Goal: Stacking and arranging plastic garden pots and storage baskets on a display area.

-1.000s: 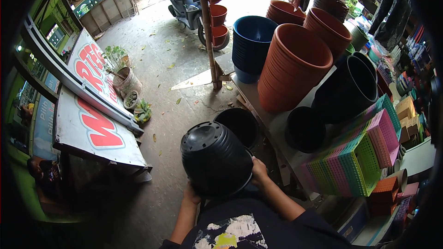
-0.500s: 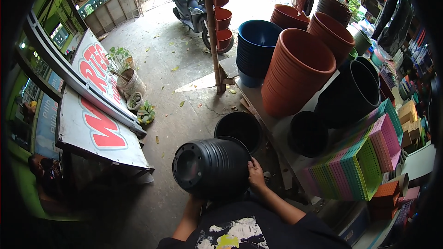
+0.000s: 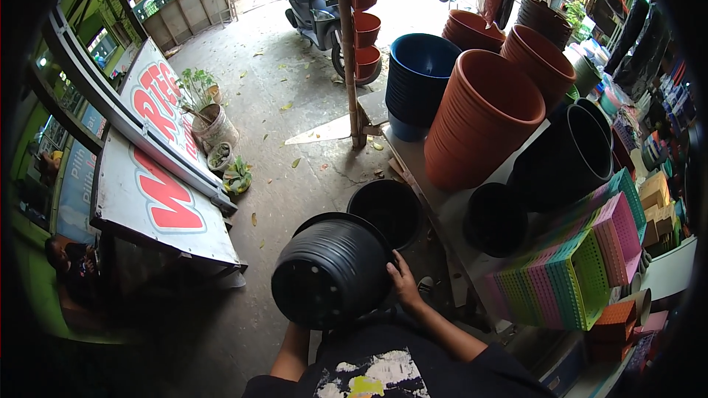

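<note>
Leaning sideways, a black pot (image 3: pixel 333 271) is held near its rim by the right hand (image 3: pixel 403 281); the hidden left hand's grip cannot be told.

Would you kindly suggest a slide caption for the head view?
The right hand touches a tilted, ribbed, round black plastic pot near stacked, round, terracotta-coloured plastic pots.

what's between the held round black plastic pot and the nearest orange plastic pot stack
A second round black pot and the pale tabletop edge, in the head view.

Daylight glare at top; foreground dim; edges bent.
</note>
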`<state>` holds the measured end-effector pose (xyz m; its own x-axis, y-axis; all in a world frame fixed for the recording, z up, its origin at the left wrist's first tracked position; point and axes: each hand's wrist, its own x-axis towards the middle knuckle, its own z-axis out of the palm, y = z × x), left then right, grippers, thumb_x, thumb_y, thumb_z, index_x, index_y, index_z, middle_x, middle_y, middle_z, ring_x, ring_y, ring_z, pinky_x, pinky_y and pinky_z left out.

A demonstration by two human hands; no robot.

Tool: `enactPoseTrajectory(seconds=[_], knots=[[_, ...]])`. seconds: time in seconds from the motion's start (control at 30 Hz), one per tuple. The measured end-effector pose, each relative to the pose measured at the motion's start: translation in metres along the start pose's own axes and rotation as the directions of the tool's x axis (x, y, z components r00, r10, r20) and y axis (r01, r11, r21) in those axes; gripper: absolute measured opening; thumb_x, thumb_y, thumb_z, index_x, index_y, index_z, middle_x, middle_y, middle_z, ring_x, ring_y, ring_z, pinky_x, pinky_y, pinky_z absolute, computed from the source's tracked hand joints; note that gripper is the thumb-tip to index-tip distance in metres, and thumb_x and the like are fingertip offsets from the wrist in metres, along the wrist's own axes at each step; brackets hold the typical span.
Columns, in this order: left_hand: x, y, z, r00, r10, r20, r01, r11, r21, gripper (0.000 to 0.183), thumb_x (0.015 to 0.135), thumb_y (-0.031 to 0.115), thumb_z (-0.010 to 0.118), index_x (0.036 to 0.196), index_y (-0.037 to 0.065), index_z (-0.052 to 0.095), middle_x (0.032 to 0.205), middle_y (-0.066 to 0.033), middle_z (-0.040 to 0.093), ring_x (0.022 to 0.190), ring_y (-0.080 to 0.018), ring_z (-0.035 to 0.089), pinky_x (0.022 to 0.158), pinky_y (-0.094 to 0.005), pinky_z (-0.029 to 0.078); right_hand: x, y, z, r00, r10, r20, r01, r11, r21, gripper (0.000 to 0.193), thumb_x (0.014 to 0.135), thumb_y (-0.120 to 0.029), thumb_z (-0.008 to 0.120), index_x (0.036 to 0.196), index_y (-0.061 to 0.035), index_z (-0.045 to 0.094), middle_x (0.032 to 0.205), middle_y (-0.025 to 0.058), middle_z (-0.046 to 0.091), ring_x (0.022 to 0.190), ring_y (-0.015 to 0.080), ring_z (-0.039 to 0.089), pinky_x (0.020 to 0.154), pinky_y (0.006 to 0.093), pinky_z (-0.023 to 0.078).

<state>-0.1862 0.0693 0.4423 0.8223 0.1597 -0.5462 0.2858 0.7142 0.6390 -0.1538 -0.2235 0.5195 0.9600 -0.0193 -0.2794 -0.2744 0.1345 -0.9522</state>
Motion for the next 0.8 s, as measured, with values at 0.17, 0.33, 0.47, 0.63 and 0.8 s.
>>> enactPoseTrajectory(seconds=[0.17, 0.33, 0.47, 0.63, 0.8], knots=[[0.013, 0.01, -0.001, 0.999, 0.026, -0.041, -0.026, 1.0, 0.004, 0.076, 0.097, 0.062, 0.04, 0.138, -0.002, 0.047, 0.134, -0.0179, 0.056, 0.121, -0.0322, 0.056, 0.101, -0.0394, 0.046, 0.007, 0.007, -0.01, 0.985, 0.007, 0.17, 0.039, 0.964, -0.264, 0.07, 0.102, -0.047, 0.042, 0.152, -0.0011, 0.027, 0.156, 0.018, 0.031, 0.146, 0.0264, 0.024, 0.118, 0.0355, 0.019], [0.005, 0.008, 0.001, 0.997, 0.055, -0.059, -0.054, 0.998, 0.023, 0.081, 0.096, 0.066, 0.041, 0.137, -0.004, 0.047, 0.131, -0.0178, 0.057, 0.119, -0.0314, 0.058, 0.1, -0.0391, 0.047, 0.006, 0.008, -0.005, 0.978, 0.128, 0.166, -0.138, 0.989, 0.055, 0.072, 0.101, -0.049, 0.042, 0.153, -0.0018, 0.026, 0.157, 0.016, 0.029, 0.145, 0.0247, 0.027, 0.118, 0.0349, 0.021], [0.003, 0.012, 0.013, 0.99, 0.131, -0.06, -0.119, 0.979, 0.165, 0.082, 0.096, 0.066, 0.041, 0.136, -0.005, 0.047, 0.131, -0.0175, 0.057, 0.118, -0.0299, 0.058, 0.099, -0.0398, 0.047, 0.011, 0.01, -0.009, 0.976, 0.15, 0.158, -0.17, 0.978, 0.124, 0.072, 0.101, -0.051, 0.041, 0.152, -0.0021, 0.028, 0.155, 0.0152, 0.033, 0.142, 0.024, 0.032, 0.117, 0.0342, 0.023], [0.0, 0.009, 0.022, 0.964, 0.177, -0.198, -0.118, 0.953, 0.28, 0.079, 0.096, 0.064, 0.043, 0.13, -0.007, 0.052, 0.124, -0.0167, 0.062, 0.11, -0.0281, 0.062, 0.096, -0.0384, 0.049, 0.016, 0.007, -0.015, 0.985, 0.149, 0.089, -0.159, 0.981, 0.114, 0.07, 0.101, -0.051, 0.042, 0.15, -0.0012, 0.033, 0.15, 0.014, 0.041, 0.139, 0.0234, 0.037, 0.116, 0.0336, 0.025], [-0.008, 0.007, 0.042, 0.948, 0.18, -0.262, -0.086, 0.938, 0.334, 0.077, 0.096, 0.062, 0.046, 0.124, -0.009, 0.056, 0.117, -0.0167, 0.065, 0.102, -0.0266, 0.065, 0.092, -0.0361, 0.05, 0.022, 0.016, -0.024, 0.986, 0.147, 0.079, -0.16, 0.965, 0.209, 0.075, 0.099, -0.05, 0.049, 0.149, 0.0028, 0.032, 0.15, 0.0199, 0.039, 0.14, 0.0261, 0.035, 0.115, 0.0324, 0.025]])
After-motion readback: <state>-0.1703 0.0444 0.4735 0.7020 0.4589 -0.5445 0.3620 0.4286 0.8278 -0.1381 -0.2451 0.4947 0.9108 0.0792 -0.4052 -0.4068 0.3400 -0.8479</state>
